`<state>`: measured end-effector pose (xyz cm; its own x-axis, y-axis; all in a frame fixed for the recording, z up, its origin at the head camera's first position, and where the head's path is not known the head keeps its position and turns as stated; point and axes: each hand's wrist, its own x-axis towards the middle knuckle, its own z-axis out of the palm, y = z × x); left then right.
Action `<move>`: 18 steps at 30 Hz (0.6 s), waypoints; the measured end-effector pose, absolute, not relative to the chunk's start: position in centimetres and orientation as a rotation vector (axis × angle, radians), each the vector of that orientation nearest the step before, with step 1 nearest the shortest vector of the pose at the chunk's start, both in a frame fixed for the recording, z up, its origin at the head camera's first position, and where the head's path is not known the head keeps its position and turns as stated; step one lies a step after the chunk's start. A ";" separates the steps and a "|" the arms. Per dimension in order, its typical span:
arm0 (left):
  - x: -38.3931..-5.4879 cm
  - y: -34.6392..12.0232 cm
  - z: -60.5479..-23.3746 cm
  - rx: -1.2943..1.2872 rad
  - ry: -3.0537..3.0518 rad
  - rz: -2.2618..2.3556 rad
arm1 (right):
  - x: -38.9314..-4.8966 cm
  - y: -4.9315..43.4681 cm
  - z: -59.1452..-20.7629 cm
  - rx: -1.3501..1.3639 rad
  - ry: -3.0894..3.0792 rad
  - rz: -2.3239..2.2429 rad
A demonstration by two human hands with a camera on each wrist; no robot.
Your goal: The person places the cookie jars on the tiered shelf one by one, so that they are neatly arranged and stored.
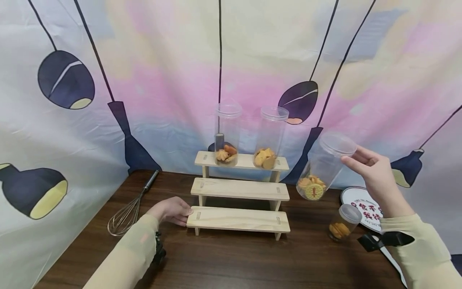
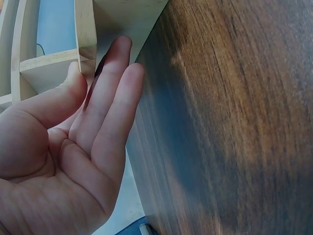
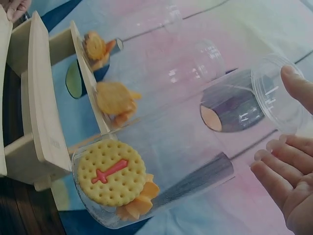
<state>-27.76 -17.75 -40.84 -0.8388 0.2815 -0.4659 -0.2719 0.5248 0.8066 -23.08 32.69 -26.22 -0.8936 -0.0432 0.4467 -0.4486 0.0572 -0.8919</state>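
Note:
My right hand point(image 1: 375, 168) grips a tall clear jar point(image 1: 326, 164) by its lid, thumb on one side and fingers on the other. The jar hangs tilted in the air, right of a three-step wooden stand point(image 1: 238, 188). Inside it, a round cracker with a red mark point(image 3: 111, 173) lies against the wall beside other cookies. At the stand's lowest step, my left hand point(image 1: 173, 210) pinches the left end, with the thumb point(image 2: 73, 90) on the board and fingers beneath. Two similar jars of cookies, a left one point(image 1: 227, 136) and a right one point(image 1: 268, 138), stand upright on the top step.
A small lidded jar of cookies point(image 1: 344, 222) stands on the dark wooden table point(image 1: 216, 261) at the right, before a white round plate with red writing point(image 1: 355, 196). A whisk point(image 1: 131, 208) lies at the left. A printed cloth point(image 1: 173, 60) hangs behind.

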 end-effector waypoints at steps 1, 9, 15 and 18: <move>-27.7 -17.8 -40.8 0.008 2.210 1.304 | -23.1 32.4 -26.2 0.505 -2.043 1.907; -27.7 -17.6 -40.7 0.005 2.229 1.300 | -23.4 29.4 -26.5 0.519 -2.092 1.899; -27.6 -17.6 -40.7 0.001 2.234 1.301 | -24.1 26.2 -26.6 0.542 -2.085 1.931; -27.6 -17.7 -40.7 0.004 2.237 1.300 | -24.6 24.6 -26.7 0.559 -2.076 1.956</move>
